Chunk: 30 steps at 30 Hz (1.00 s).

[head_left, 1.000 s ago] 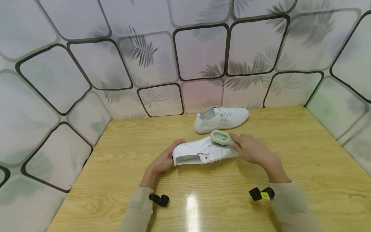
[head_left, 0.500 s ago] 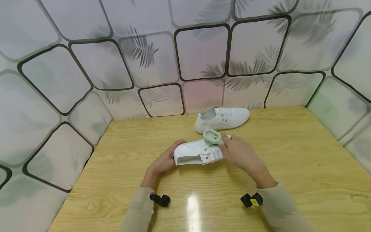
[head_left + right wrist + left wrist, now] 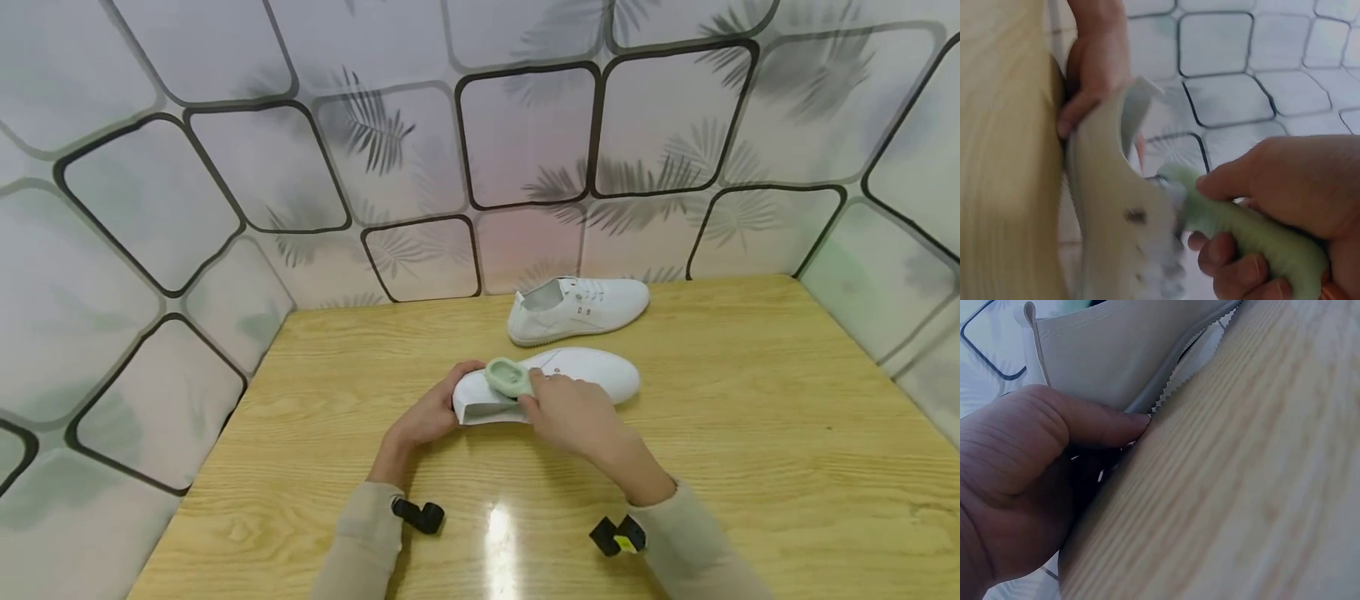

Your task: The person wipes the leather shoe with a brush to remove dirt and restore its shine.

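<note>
My left hand [image 3: 429,414] grips the heel of a white lace-up shoe [image 3: 603,372], thumb low by the sole in the left wrist view. The shoe lies on the wooden table with its toe to the right. My right hand [image 3: 579,419] holds a light green brush [image 3: 507,377] by the handle, fingers curled round it. The brush's oval head is over the shoe's opening, close to the heel. In the right wrist view, the brush handle [image 3: 1260,240] lies across the palm, and the head meets the shoe near the laces and opening. The right hand hides part of the laces.
A second white shoe [image 3: 611,304] stands behind the held one, toe to the right. The wooden table [image 3: 750,400] ends at patterned walls [image 3: 525,142] at the back and both sides.
My right hand has moved left with the brush, from the laces toward the heel, and the shoe's toe has come into view. The left hand keeps its grip on the heel.
</note>
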### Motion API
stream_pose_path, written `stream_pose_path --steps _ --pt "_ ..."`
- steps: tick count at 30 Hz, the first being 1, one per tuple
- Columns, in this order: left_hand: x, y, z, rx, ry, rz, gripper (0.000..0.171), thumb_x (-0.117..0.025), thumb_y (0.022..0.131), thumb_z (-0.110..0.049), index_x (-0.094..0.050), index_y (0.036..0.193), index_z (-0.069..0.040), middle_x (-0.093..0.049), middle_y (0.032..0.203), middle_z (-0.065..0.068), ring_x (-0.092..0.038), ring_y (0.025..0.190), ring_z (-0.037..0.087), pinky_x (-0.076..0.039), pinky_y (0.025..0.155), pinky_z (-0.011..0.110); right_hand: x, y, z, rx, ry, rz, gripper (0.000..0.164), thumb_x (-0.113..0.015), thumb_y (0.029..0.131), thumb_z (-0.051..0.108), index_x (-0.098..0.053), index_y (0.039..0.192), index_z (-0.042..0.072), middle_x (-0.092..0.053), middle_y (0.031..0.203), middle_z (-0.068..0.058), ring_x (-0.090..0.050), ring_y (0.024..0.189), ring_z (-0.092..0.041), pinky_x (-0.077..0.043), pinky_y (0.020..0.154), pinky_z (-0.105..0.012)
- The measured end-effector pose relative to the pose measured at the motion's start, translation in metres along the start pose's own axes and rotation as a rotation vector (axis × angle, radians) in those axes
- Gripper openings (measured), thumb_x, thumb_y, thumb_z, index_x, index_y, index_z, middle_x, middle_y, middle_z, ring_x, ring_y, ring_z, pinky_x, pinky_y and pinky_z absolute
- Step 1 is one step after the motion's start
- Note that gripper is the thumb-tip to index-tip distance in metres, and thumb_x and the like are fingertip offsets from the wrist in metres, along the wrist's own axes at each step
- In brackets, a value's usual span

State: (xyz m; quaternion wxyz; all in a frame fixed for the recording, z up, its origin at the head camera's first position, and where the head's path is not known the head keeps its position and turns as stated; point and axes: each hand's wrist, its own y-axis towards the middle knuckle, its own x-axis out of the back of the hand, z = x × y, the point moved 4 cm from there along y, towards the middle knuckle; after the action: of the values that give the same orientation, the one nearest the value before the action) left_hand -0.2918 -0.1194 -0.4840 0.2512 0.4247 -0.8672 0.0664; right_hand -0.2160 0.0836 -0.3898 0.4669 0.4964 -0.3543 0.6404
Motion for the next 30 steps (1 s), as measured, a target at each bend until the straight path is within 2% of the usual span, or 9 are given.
stream_pose_path --steps 3,5,11,13,20,22,26,28,30 --pt "-0.001 0.001 -0.001 -0.001 -0.009 0.016 0.079 -0.060 0.081 0.018 -0.035 0.147 -0.017 -0.047 0.144 0.013 -0.044 0.130 0.027 -0.033 0.109 0.047 0.006 -0.002 -0.017 -0.090 -0.020 -0.016 0.050 -0.051 0.103 0.031 -0.052 0.136 -0.006 -0.068 0.102 -0.019 -0.067 0.088 -0.034 -0.053 0.064 -0.047" --pt "0.000 0.001 -0.001 0.001 -0.006 0.018 0.080 -0.059 0.081 0.019 -0.035 0.148 -0.017 -0.047 0.144 0.013 -0.043 0.132 0.028 -0.032 0.109 0.048 0.006 -0.001 -0.022 -0.095 -0.018 -0.017 0.052 -0.051 0.103 0.031 -0.050 0.137 -0.007 -0.067 0.101 -0.021 -0.067 0.086 -0.034 -0.053 0.063 -0.047" --pt "0.000 0.002 -0.005 -0.015 -0.006 -0.001 0.079 -0.063 0.079 0.017 -0.036 0.147 -0.015 -0.048 0.144 0.013 -0.046 0.128 0.026 -0.034 0.108 0.045 -0.010 0.004 0.004 0.099 0.006 0.009 0.053 -0.052 0.103 0.034 -0.050 0.140 -0.004 -0.067 0.106 -0.020 -0.067 0.092 -0.035 -0.054 0.070 -0.049" --pt "-0.001 0.003 -0.005 -0.024 -0.021 -0.006 0.080 -0.067 0.078 0.016 -0.037 0.146 -0.014 -0.049 0.143 0.013 -0.046 0.128 0.025 -0.034 0.108 0.045 -0.009 0.003 0.006 0.120 -0.004 0.016 0.053 -0.052 0.103 0.035 -0.051 0.140 -0.002 -0.068 0.107 -0.020 -0.067 0.096 -0.035 -0.054 0.071 -0.050" --pt "-0.003 0.003 0.000 -0.014 -0.056 0.015 0.082 -0.069 0.079 0.014 -0.036 0.148 -0.016 -0.046 0.145 0.011 -0.045 0.127 0.026 -0.035 0.106 0.044 0.003 0.000 -0.015 -0.057 -0.022 -0.042 0.051 -0.053 0.103 0.031 -0.049 0.140 -0.003 -0.066 0.104 -0.020 -0.066 0.084 -0.033 -0.052 0.060 -0.044" --pt "-0.002 0.002 0.000 -0.014 -0.041 0.008 0.084 -0.069 0.077 0.016 -0.036 0.148 -0.016 -0.048 0.144 0.012 -0.047 0.126 0.026 -0.035 0.105 0.044 0.000 0.001 -0.006 -0.036 -0.017 -0.054 0.051 -0.054 0.103 0.031 -0.049 0.139 -0.004 -0.066 0.101 -0.021 -0.066 0.082 -0.033 -0.052 0.060 -0.045" --pt "-0.001 0.001 0.002 -0.013 -0.059 0.003 0.084 -0.066 0.077 0.018 -0.036 0.148 -0.014 -0.050 0.141 0.012 -0.047 0.125 0.024 -0.035 0.106 0.042 -0.013 0.002 0.021 0.095 0.015 -0.036 0.052 -0.051 0.104 0.033 -0.049 0.138 -0.007 -0.066 0.101 -0.023 -0.068 0.082 -0.037 -0.053 0.060 -0.046" --pt "-0.001 0.001 0.002 -0.018 -0.053 0.000 0.082 -0.065 0.077 0.018 -0.037 0.147 -0.014 -0.051 0.141 0.012 -0.047 0.126 0.023 -0.035 0.107 0.041 -0.015 0.002 0.028 0.102 0.022 -0.029 0.053 -0.050 0.104 0.034 -0.049 0.138 -0.006 -0.066 0.101 -0.023 -0.068 0.082 -0.037 -0.053 0.060 -0.046" --pt "0.000 0.000 0.002 -0.017 -0.047 0.000 0.082 -0.066 0.078 0.017 -0.037 0.147 -0.014 -0.051 0.140 0.012 -0.048 0.123 0.023 -0.036 0.105 0.040 -0.015 0.003 0.028 0.051 -0.003 -0.053 0.052 -0.051 0.104 0.034 -0.051 0.138 -0.005 -0.067 0.101 -0.022 -0.068 0.083 -0.037 -0.053 0.061 -0.046"
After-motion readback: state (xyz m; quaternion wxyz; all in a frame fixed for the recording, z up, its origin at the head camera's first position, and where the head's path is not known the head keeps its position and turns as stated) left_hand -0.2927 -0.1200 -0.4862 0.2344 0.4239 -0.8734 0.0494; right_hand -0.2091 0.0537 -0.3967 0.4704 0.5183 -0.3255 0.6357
